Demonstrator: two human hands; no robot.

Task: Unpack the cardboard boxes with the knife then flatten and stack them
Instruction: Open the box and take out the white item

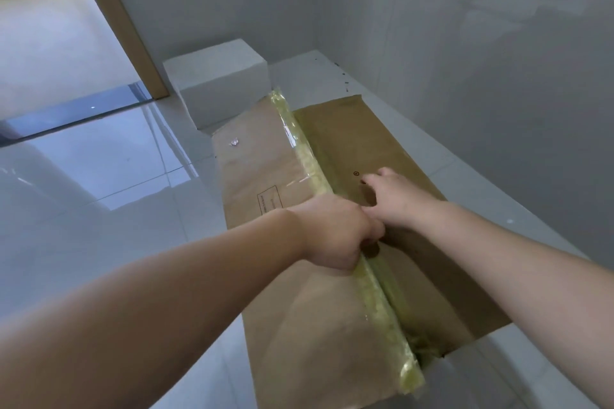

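Evidently, the taped flap edge (pixel 312 176) of the cardboard box (pixel 289 325) at frame centre was gripped by the left hand (pixel 335 236), probably to open it. The other flap was pressed down by the right hand (pixel 392 196), fingers spread.

A single head-worn camera looks forward and steeply down, close over the cardboard box (pixel 332 209) on the floor.

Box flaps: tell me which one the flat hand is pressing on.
The right flap, darker brown and lying lower, has the open right hand pressing on it. The left flap is lighter, and the left hand grips its taped edge.
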